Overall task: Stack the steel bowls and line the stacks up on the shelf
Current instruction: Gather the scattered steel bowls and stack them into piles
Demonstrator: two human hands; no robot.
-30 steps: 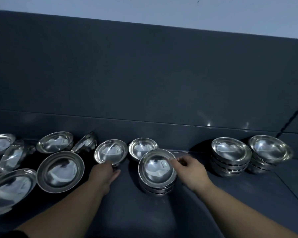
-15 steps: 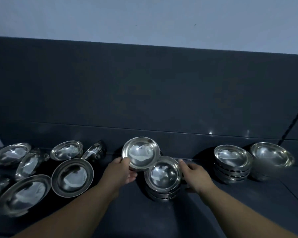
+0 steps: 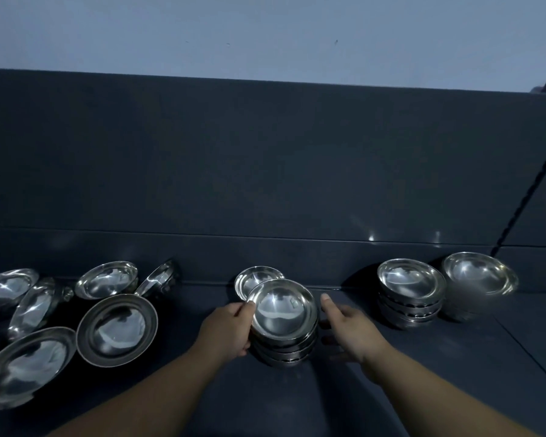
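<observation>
A stack of several steel bowls [image 3: 284, 351] stands in the middle of the dark shelf [image 3: 438, 373]. Its top bowl [image 3: 281, 309] is pinched at the left rim by my left hand [image 3: 229, 331]. My right hand [image 3: 349, 326] hovers just right of the stack, fingers straight, holding nothing. One single bowl [image 3: 249, 279] sits behind the stack against the back wall. Two more stacks stand to the right, a nearer stack [image 3: 410, 294] and a far-right stack [image 3: 479, 282].
Loose bowls lie scattered at the left: two larger ones [image 3: 117, 329] [image 3: 26, 367] in front, smaller tilted ones [image 3: 108, 279] [image 3: 158, 277] [image 3: 7, 288] behind. The dark back wall [image 3: 265, 168] rises right behind the shelf.
My left hand lifted a bowl from the left and set it on the middle stack. My right hand let go of the stack's rim and opened beside it.
</observation>
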